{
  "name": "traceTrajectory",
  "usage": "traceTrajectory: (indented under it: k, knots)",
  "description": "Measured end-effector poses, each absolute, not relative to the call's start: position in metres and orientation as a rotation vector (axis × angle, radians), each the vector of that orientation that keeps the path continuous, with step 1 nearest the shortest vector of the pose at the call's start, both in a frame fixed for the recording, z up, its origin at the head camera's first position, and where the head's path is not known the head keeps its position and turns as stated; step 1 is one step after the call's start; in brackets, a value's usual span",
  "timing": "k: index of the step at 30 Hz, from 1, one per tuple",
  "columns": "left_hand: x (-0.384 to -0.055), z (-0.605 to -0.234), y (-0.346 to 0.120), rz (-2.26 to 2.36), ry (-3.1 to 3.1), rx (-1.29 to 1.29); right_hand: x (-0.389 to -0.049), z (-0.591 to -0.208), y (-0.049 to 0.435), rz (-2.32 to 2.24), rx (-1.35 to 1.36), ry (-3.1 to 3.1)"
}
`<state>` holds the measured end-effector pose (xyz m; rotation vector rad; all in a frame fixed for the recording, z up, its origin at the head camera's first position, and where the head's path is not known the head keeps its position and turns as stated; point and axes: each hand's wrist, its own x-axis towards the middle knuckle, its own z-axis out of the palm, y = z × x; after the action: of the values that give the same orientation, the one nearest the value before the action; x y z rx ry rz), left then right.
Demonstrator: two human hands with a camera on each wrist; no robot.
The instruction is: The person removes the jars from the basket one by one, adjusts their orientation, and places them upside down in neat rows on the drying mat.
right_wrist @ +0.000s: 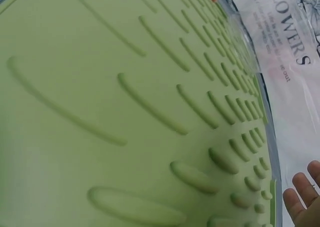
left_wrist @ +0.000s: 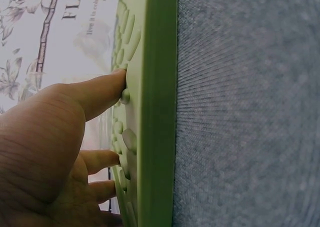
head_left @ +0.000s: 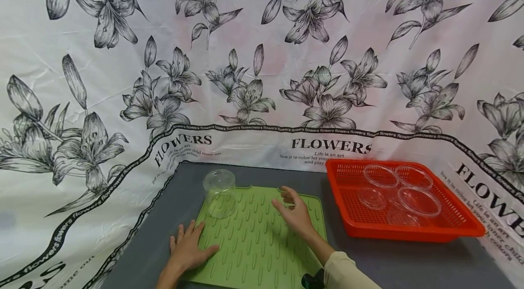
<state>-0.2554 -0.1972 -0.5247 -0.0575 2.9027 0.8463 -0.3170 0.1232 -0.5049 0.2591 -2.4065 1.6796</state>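
Observation:
A green drying mat (head_left: 262, 239) with raised oblong ridges lies on the grey table. My left hand (head_left: 189, 248) rests with spread fingers on the mat's left edge; in the left wrist view its thumb and fingertips touch the ridged surface. Over the far right part of the mat is my right hand (head_left: 294, 214), fingers loosely bent and nothing in them. In the right wrist view only some fingers of that hand (right_wrist: 305, 197) show at the lower right. One clear plastic cup (head_left: 220, 194) stands on the mat's far left corner, beyond the left hand.
At the right of the table sits a red plastic basket (head_left: 409, 232) with several clear cups (head_left: 419, 201) in it. Behind the table hangs a white flower-printed cloth (head_left: 254, 148), which also runs along both sides. Grey tabletop (head_left: 143, 243) shows left of the mat.

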Motion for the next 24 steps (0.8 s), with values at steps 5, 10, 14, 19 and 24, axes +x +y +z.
traceTrajectory:
  k: [5, 10, 14, 19, 24]
  knots:
    - [-0.256, -0.526, -0.198, 0.840, 2.901, -0.059, -0.316, -0.510, 0.127, 1.639, 0.271, -2.411]
    - [-0.257, -0.529, -0.199, 0.840, 2.903, -0.056, -0.312, -0.510, 0.130, 1.631, 0.282, -2.407]
    - [-0.257, -0.529, -0.199, 0.841, 2.906, -0.053, -0.309, -0.509, 0.131, 1.635, 0.300, -2.390]
    - [-0.257, -0.529, -0.199, 0.839, 2.904, -0.052, -0.306, -0.508, 0.133, 1.625, 0.331, -2.376]
    - [-0.257, -0.528, -0.199, 0.828, 2.897, -0.060, -0.300, -0.503, 0.135, 1.624, 0.351, -2.371]
